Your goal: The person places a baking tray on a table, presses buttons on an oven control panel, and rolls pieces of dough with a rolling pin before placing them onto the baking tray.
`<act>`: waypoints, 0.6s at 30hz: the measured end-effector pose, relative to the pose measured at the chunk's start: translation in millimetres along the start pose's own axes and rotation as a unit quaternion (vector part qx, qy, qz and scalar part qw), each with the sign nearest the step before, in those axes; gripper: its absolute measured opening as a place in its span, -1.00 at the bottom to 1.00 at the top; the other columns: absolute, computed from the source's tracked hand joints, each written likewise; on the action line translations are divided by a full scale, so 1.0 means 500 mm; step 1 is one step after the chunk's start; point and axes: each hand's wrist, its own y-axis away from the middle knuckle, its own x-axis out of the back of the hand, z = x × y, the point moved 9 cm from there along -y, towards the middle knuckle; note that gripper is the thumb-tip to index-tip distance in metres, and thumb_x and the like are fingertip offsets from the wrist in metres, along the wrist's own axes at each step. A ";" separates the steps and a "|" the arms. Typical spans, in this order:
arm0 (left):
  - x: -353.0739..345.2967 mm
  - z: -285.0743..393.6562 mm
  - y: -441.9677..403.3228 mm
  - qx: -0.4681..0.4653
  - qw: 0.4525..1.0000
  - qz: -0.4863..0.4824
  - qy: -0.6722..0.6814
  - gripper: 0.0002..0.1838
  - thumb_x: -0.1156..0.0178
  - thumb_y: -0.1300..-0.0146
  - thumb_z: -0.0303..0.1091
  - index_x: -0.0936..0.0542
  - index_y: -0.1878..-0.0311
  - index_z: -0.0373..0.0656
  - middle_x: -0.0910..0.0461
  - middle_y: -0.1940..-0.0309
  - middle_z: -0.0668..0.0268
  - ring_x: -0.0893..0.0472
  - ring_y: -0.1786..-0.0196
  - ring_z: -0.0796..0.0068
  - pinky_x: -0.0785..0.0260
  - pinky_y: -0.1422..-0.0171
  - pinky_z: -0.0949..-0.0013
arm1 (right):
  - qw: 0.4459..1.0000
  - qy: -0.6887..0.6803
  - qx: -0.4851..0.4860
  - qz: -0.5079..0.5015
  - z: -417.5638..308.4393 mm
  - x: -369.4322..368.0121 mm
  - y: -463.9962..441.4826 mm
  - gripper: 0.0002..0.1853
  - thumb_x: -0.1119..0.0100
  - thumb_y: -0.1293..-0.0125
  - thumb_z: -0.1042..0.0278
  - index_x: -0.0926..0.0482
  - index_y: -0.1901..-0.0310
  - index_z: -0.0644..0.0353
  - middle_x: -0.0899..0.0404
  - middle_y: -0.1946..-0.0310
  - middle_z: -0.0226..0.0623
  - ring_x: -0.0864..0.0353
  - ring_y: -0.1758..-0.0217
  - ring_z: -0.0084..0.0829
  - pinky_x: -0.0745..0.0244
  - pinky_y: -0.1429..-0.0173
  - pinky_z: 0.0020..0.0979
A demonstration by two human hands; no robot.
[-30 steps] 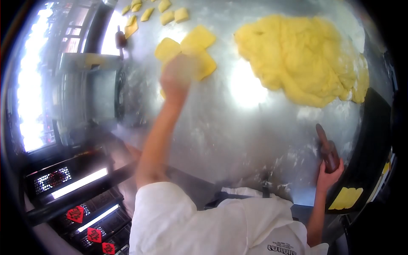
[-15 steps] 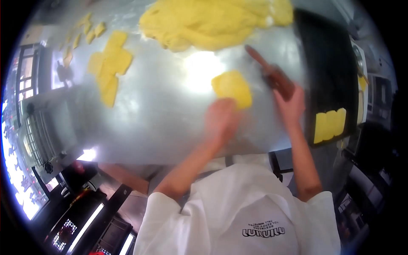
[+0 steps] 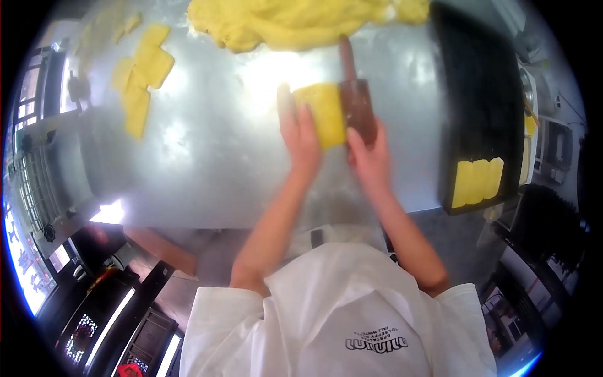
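A flat yellow dough piece (image 3: 325, 113) lies on the metal table in front of me. My left hand (image 3: 300, 135) is at its left edge, fingers apart, with the thumb touching or close to the dough. In my right hand (image 3: 372, 151) is the near end of a brown rolling pin (image 3: 359, 107), which stands along the dough's right edge, its far handle pointing away from me. Farther left, several overlapping flat dough pieces (image 3: 151, 63) rest on the table. The large yellow dough mass (image 3: 282, 25) lies beyond my hands.
On the right is a black tray (image 3: 471, 119) with flat yellow pieces (image 3: 478, 182) at its near end. A metal machine (image 3: 38, 182) stands at the left. Another person's forearm (image 3: 160, 248) shows at the lower left, below the table edge.
My left hand has gone from the pieces at the left to a single piece in front of me. My right hand has brought the rolling pin leftward beside it. The view has shifted right.
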 end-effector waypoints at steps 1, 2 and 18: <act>0.001 -0.005 0.000 0.006 1.000 0.005 0.013 -0.42 0.14 -0.63 -0.31 -0.16 -0.57 -0.45 -0.23 -0.57 -0.03 -0.22 -0.62 0.15 -0.01 -0.68 0.16 | 1.000 -0.004 -0.009 -0.005 0.003 -0.004 0.006 -0.38 -0.29 -0.49 0.25 -0.23 -0.44 0.16 -0.53 0.28 -0.45 -0.38 0.52 -0.70 -0.28 0.50 -0.60; -0.002 -0.010 -0.001 0.010 0.999 -0.013 0.033 -0.42 0.10 -0.62 -0.32 -0.19 -0.56 -0.45 -0.22 -0.57 -0.05 -0.21 -0.62 0.12 0.01 -0.69 0.16 | 0.999 -0.037 -0.012 -0.014 0.003 -0.003 0.009 -0.38 -0.30 -0.48 0.24 -0.24 -0.45 0.15 -0.53 0.28 -0.46 -0.38 0.53 -0.71 -0.27 0.51 -0.61; -0.112 0.027 0.024 -0.127 0.879 -0.097 -0.448 0.07 -0.39 -0.26 0.04 -0.06 -0.54 -0.51 -0.15 -0.51 -0.24 -0.12 -0.56 -0.33 0.09 -0.62 -0.25 | 0.870 0.472 0.137 0.042 -0.143 0.225 -0.093 -0.23 -0.49 -0.25 0.01 -0.35 -0.43 0.00 -0.70 -0.07 -0.05 -0.73 -0.07 -0.09 -0.58 -0.20 -0.22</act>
